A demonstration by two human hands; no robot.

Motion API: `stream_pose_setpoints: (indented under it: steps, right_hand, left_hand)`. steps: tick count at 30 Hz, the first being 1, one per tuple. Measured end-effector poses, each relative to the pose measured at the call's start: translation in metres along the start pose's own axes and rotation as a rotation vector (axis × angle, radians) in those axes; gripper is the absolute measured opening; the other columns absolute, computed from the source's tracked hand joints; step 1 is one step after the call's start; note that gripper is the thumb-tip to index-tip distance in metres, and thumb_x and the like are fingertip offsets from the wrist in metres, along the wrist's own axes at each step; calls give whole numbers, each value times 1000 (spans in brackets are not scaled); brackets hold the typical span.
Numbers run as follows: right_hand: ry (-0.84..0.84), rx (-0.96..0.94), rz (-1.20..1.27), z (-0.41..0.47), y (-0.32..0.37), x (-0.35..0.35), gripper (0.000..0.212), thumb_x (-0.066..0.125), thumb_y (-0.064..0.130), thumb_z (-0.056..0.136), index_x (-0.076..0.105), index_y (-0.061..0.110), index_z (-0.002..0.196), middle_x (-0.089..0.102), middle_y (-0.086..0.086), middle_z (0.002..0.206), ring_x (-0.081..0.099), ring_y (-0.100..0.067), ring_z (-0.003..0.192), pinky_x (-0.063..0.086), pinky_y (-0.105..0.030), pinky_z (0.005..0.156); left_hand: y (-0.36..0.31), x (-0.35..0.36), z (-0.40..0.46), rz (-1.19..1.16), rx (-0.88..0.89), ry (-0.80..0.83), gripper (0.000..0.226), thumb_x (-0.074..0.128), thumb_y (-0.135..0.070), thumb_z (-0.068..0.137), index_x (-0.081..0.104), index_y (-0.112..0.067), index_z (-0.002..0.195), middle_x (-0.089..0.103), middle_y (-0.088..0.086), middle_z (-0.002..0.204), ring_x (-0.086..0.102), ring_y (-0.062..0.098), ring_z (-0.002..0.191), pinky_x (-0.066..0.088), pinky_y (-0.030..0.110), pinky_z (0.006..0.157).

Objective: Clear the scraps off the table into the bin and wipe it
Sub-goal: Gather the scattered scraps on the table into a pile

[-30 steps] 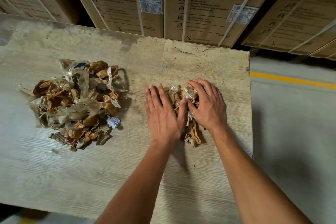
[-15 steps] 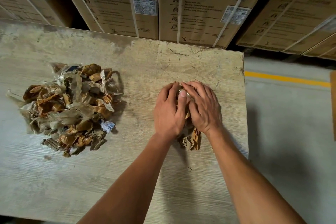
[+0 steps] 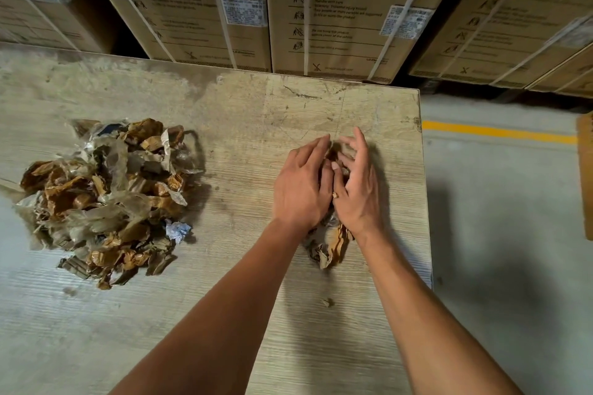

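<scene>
While hands (image 3: 330, 189) cup scraps (image 3: 327, 244), cartons (image 3: 349, 9) wall the table (image 3: 256, 112).

Strapped cardboard boxes (image 3: 346, 9) stand beside a yellow floor line (image 3: 497, 132).

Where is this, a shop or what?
Probably a warehouse: strapped cardboard cartons marked "Clamp bottom" stand stacked behind the worn table, and a yellow floor line crosses the concrete floor.
</scene>
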State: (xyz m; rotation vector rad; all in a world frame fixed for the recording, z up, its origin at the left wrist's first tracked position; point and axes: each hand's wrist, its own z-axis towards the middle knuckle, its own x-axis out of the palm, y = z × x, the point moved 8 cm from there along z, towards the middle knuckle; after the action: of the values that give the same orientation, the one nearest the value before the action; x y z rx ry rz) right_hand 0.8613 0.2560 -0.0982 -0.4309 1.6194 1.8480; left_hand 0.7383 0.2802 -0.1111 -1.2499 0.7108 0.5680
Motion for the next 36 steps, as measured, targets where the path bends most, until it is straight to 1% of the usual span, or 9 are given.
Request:
stream_pose_setpoints:
  steps: [5, 7, 11, 15, 21, 25, 31, 33, 36]
  right_hand:
    - [48, 189, 281, -1, -11, 13, 78, 47, -7, 108, 10, 16, 173, 31, -8, 174, 43, -12, 154, 37, -31, 127]
    - [62, 296, 506, -2, -13, 20, 73, 39, 5, 110, 5, 18, 173, 39, -5, 171, 41, -12, 156, 36, -26, 126]
    - [-4, 414, 719, 3, -11, 17, 72, 35, 37, 106, 9, 25, 172, 45, 27, 163, 42, 9, 148, 36, -5, 110]
    - [-58, 452, 969, 6, -1, 13, 73, 38, 45, 103, 5, 42, 168, 20, -4, 180, 32, -14, 161, 41, -4, 104]
    - [-62, 555, 1164, 1, -14, 7, 74, 30, 51, 109, -1, 30, 172, 35, 2, 175, 33, -13, 160, 20, -33, 130]
    - [19, 581, 1094, 3, -18, 5, 68, 27, 56, 113, 5, 33, 173, 37, 9, 173, 37, -10, 158, 9, -44, 132]
    - [-110, 505, 837, -21, -9, -16, 62, 33, 55, 106, 28, 39, 165, 41, 10, 171, 36, -7, 158, 21, -45, 132]
    - [-116, 460, 683, -49, -11, -21, 61, 39, 47, 107, 28, 38, 167, 41, 20, 168, 41, 2, 152, 33, -50, 127]
    - [-49, 329, 422, -96, -12, -20, 71, 43, 27, 107, 15, 24, 173, 36, 8, 173, 42, 9, 148, 44, -44, 121]
  left_hand:
    - [-2, 4, 1, 22, 72, 47, 52, 34, -32, 110, 65, -11, 146, 68, 6, 144, 57, 24, 136, 52, 44, 110]
    - [-3, 4, 0, 22, 73, 51, 53, 32, -30, 108, 65, -11, 145, 67, 7, 143, 58, 26, 134, 53, 44, 108]
    - [-4, 3, -3, 10, 101, 73, 57, 32, -28, 107, 56, -15, 156, 65, 7, 145, 59, 25, 128, 54, 41, 103]
    - [-10, 3, -6, 23, 108, 99, 61, 30, -52, 113, 59, -19, 155, 65, 1, 147, 56, 21, 133, 52, 42, 105]
    - [-11, 5, -6, 98, 126, 95, 56, 45, -67, 108, 64, -26, 140, 65, -5, 137, 59, 17, 124, 57, 39, 88]
    - [-13, 8, -6, 133, 187, 91, 39, 56, -53, 106, 64, -22, 129, 67, -2, 123, 60, 18, 111, 57, 39, 75]
    - [-16, 7, -6, 121, 230, 83, 31, 59, -41, 102, 65, -17, 122, 67, 2, 111, 57, 20, 103, 52, 38, 76]
    - [-17, 8, -7, 124, 271, 96, 34, 57, -39, 103, 67, -19, 128, 69, 0, 120, 57, 21, 107, 53, 39, 79]
    - [-20, 9, -7, 164, 331, 132, 43, 52, -38, 104, 66, -29, 144, 68, -9, 142, 54, 20, 116, 47, 30, 86]
